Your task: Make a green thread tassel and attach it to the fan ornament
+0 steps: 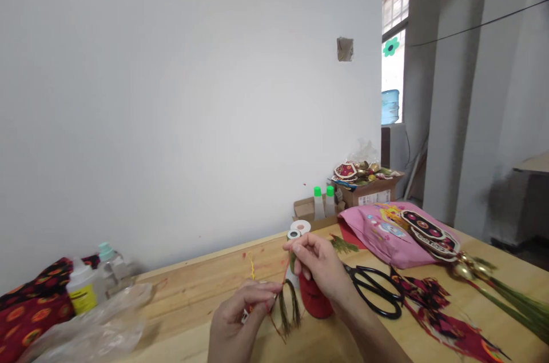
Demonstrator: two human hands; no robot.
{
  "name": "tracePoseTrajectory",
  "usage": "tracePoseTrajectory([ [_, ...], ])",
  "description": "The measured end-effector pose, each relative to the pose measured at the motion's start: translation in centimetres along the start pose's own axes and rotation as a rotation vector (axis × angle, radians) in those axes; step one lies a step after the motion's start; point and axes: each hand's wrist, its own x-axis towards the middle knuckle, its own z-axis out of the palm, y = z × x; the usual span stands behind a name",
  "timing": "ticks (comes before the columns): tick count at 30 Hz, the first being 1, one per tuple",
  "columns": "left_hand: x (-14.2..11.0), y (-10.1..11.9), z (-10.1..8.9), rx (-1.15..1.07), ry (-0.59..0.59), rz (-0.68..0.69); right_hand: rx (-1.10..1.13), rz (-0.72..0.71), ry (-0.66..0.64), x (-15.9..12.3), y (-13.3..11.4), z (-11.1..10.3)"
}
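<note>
My left hand (pixel 243 317) is closed in a pinch on a thin red cord near the table's front. Higher and to the right, my right hand (pixel 321 268) pinches the upper end of the same cord and the bound top of a dark green tassel (pixel 283 308). The tassel's strands loop and hang down between both hands. Behind my right wrist stands a red thread spool (pixel 315 300), partly covered by the hand. Black-handled scissors (pixel 377 291) lie just right of that wrist. My fingers hide the exact grip points.
Patterned fabric scraps (pixel 429 294) and a pink bag (pixel 377 231) with embroidered pendants (pixel 429 231) lie on the right. Behind are green-capped bottles (pixel 318 206) and a filled cardboard box (pixel 366 191). Glue bottles (pixel 83 286) and clear plastic (pixel 98 323) lie left, below the wall.
</note>
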Motion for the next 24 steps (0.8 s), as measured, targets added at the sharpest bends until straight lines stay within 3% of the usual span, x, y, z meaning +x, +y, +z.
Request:
tracePoseTrajectory([
  [2, 0.0, -0.2, 0.1, 0.003, -0.083, 0.030, 0.197, 0.091, -0.019, 0.0, -0.3, 0.1],
  [5, 0.1, -0.2, 0.3, -0.005, -0.087, 0.025, 0.334, 0.150, 0.009, 0.1, -0.5, 0.3],
  [24, 0.5, 0.2, 1.1, -0.059, -0.156, -0.044, 0.419, 0.109, 0.072, -0.7, -0.2, 1.7],
])
